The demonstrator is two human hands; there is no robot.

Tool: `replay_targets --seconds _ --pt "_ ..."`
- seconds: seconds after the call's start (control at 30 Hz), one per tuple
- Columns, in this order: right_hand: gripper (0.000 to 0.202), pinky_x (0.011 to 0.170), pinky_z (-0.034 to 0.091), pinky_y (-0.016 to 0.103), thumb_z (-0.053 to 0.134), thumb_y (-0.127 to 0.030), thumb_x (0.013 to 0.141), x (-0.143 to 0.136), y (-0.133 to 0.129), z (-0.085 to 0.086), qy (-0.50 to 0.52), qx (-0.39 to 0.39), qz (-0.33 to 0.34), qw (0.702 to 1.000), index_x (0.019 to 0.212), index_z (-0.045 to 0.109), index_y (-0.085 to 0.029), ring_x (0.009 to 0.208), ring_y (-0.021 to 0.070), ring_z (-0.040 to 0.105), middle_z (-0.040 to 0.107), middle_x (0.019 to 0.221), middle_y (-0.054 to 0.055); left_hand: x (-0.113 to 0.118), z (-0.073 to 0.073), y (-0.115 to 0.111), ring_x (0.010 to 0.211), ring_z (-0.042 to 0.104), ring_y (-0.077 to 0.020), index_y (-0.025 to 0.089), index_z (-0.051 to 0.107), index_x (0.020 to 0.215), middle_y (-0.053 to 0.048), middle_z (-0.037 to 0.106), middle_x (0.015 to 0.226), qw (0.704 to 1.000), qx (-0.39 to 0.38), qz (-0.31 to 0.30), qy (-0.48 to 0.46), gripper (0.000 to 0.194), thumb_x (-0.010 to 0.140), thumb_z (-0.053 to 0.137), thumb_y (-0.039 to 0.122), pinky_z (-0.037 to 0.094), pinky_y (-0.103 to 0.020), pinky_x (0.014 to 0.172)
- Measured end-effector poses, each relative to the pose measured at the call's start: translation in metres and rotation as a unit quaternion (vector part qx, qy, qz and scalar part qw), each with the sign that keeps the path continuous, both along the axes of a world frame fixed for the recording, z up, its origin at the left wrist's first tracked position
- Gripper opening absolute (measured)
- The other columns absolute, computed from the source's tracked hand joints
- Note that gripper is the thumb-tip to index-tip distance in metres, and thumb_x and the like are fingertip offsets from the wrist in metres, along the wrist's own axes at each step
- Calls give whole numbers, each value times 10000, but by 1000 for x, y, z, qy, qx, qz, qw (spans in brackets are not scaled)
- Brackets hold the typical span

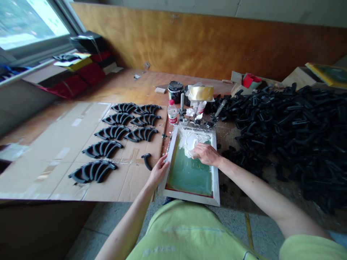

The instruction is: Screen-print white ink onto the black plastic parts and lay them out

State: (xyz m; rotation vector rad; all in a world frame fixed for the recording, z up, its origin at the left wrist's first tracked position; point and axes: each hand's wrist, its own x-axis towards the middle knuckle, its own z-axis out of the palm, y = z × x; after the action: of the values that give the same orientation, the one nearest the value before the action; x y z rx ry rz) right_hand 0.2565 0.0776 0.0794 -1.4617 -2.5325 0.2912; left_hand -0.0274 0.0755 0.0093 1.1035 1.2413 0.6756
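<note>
A framed screen point(189, 177) with a green mesh and a pale frame lies in front of me, white paste point(187, 139) spread over its far part. My right hand point(207, 154) is closed on a whitish piece at the edge of the paste; what it is exactly is partly hidden by the fingers. At the frame's left edge rests my left hand point(159, 169), its thumb and fingers against the rim. A single curved black part point(147, 161) lies on the cardboard point(130, 180) left of that hand.
Rows of curved black parts point(93, 171) cover the cardboard at left. A large heap of black parts point(292, 133) fills the right. Behind the frame stand a red-capped bottle point(172, 112), a dark tub point(175, 92), metal clamps and yellow tape point(201, 93).
</note>
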Motion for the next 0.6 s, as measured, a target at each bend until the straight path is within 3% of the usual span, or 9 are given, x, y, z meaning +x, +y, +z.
replay_targets --seconds 0.07,0.13,0.23,0.33,0.4,0.5,0.6 --pt "162 775 418 287 543 -115 775 3 1 7 1 -24 10 1000 844 670 -188 879 205 580 667 864 50 0 1 0 696 604 -155 184 498 1359 -36 674 864 1000 10 -5 10 708 761 633 538 456 -237 613" --pt "97 741 419 281 570 -173 795 2 6 9 4 -27 -28 999 794 663 -201 828 196 581 661 830 36 0 2 -1 686 596 -153 179 509 1350 -38 671 852 999 27 -6 18 685 775 617 536 453 -239 607" --pt "160 796 425 304 539 -124 799 -3 7 -2 23 34 -88 995 855 675 -187 913 215 573 670 894 61 -1 2 -1 686 597 -157 170 530 1331 -41 669 825 999 39 2 23 681 766 623 538 456 -240 602" --pt "287 882 419 333 497 -65 786 -4 -7 -17 43 69 -50 995 987 676 -165 1015 229 555 674 1006 87 -2 3 -1 665 602 -158 174 538 1324 -43 673 813 999 28 4 22 694 746 640 545 454 -236 572" --pt "254 882 425 335 505 -112 821 -2 -13 -18 51 54 -19 997 992 679 -179 989 223 571 681 988 74 -1 6 -1 642 599 -156 174 540 1319 -40 674 797 1000 17 8 18 704 733 653 547 450 -233 551" --pt "188 825 441 319 557 -251 866 -1 2 -3 59 37 -71 995 997 684 -208 912 214 598 688 942 55 0 21 -1 631 601 -155 170 516 1334 -35 677 792 1000 -6 7 -2 736 717 673 540 454 -234 549" --pt "418 786 449 303 633 -302 835 1 39 18 62 47 -174 982 1249 587 -268 909 216 611 685 1040 41 -1 50 0 615 605 -155 192 490 1355 -19 675 768 1000 -18 -5 -23 762 707 684 543 454 -234 543"
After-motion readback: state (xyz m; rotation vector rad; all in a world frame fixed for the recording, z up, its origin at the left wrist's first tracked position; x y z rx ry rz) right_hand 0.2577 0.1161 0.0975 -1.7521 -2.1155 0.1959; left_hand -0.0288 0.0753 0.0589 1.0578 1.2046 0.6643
